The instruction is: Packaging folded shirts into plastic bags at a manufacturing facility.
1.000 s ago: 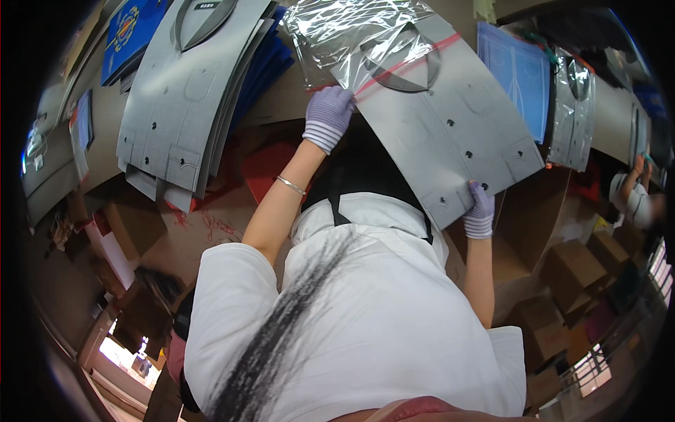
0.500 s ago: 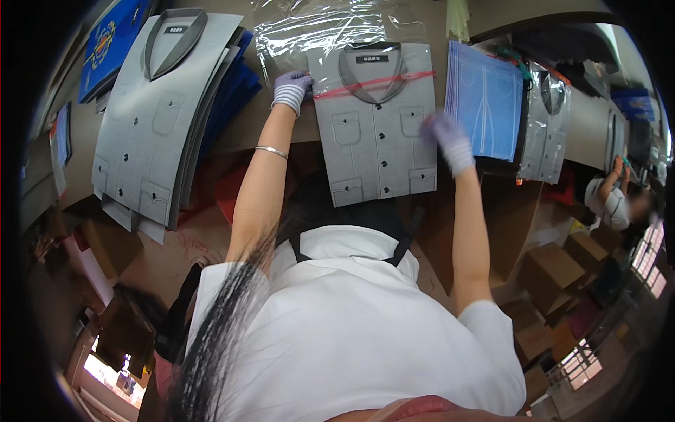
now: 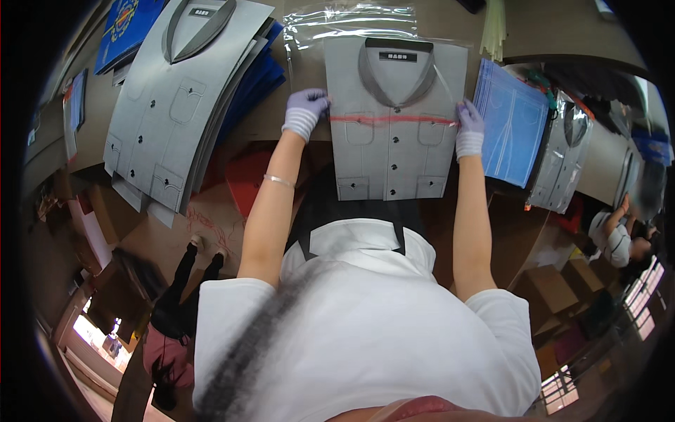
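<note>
Card (image 3: 376, 156) with a grey shirt print is sitting mid-scene, its near end poking past the table (image 3: 271, 118) edge, far part inside a clear bag (image 3: 351, 25). Left hand (image 3: 307, 111) has its fingers pinched on the bag by the red strip (image 3: 394, 119); right hand (image 3: 470, 130) is at the strip's right end, can't tell if gripping. Similar stack (image 3: 158, 119) over left, blue pile (image 3: 510, 123) right.

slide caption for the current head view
Gloved left hand and right hand flank a grey shirt-printed sheet partly under clear plastic.
</note>
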{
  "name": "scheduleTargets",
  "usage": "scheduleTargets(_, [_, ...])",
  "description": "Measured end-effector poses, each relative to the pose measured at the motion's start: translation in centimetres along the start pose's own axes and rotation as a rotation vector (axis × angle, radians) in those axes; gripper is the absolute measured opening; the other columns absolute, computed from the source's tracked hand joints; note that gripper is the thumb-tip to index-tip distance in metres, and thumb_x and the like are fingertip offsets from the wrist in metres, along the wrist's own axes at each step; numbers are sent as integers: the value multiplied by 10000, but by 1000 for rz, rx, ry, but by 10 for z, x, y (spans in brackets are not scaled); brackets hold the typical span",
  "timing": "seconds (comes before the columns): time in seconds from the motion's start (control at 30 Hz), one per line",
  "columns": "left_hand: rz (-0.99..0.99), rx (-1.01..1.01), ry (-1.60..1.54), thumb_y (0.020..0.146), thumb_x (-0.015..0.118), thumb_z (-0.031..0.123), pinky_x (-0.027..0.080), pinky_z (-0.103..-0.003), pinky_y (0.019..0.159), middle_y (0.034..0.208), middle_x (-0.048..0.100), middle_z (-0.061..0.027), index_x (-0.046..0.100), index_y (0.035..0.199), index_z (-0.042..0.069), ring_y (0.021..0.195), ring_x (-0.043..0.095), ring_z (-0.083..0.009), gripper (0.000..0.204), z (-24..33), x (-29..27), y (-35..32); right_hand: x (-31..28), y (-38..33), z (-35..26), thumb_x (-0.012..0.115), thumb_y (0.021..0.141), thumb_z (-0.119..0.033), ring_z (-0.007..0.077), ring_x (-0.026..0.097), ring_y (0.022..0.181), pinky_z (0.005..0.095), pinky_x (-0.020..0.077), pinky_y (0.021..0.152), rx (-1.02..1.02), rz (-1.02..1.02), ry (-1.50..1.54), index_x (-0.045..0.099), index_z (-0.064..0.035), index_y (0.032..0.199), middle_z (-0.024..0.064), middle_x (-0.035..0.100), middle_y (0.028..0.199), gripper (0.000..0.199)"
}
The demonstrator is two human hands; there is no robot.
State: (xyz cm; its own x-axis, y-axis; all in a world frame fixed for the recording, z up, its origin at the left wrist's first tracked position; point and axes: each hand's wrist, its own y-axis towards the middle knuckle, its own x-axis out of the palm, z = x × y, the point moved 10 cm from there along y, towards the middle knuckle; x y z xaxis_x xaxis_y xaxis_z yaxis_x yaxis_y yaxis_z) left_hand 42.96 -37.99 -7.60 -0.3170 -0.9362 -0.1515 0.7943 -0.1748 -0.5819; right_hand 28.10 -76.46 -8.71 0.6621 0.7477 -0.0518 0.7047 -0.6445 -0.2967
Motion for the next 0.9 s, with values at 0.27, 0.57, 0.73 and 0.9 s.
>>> scheduleTargets(0.27, [-327, 145, 452, 701, 639, 107, 465, -274, 600, 669, 623, -104, 628, 753, 3, 609, 590, -166, 117, -100, 12, -118, -81, -194, 92, 596, 823, -166, 116, 570, 792, 230, 464, 652, 322, 116, -212, 547, 38, 1076, 79, 602, 893, 328])
scheduleTargets(0.57, [-779, 141, 237, 725, 605, 23, 445, -246, 603, 658, 565, -45, 601, 768, -22, 612, 506, -104, 63, 18, 19, -185, -15, -193, -8, 550, 827, -101, 95, 531, 729, 192, 423, 531, 193, 102, 505, 464, 7, 1180, 67, 582, 972, 379])
scheduleTargets(0.73, [-1041, 248, 144, 739, 586, 30, 456, -240, 676, 726, 602, -65, 614, 808, -18, 712, 563, -124, 88, 54, 38, -229, -33, -234, -255, 522, 799, -24, 70, 496, 535, 199, 362, 439, -294, -9, 401, 530, 20, 1127, 64, 590, 894, 331])
scheduleTargets(0.9, [-1029, 430, 421, 778, 554, 48, 476, -267, 665, 767, 608, -108, 605, 826, -17, 707, 591, -182, 95, 42, 88, -239, 108, -214, -250, 555, 777, -26, 227, 620, 742, 277, 476, 678, -632, -468, -574, 587, -58, 1058, 141, 626, 839, 285])
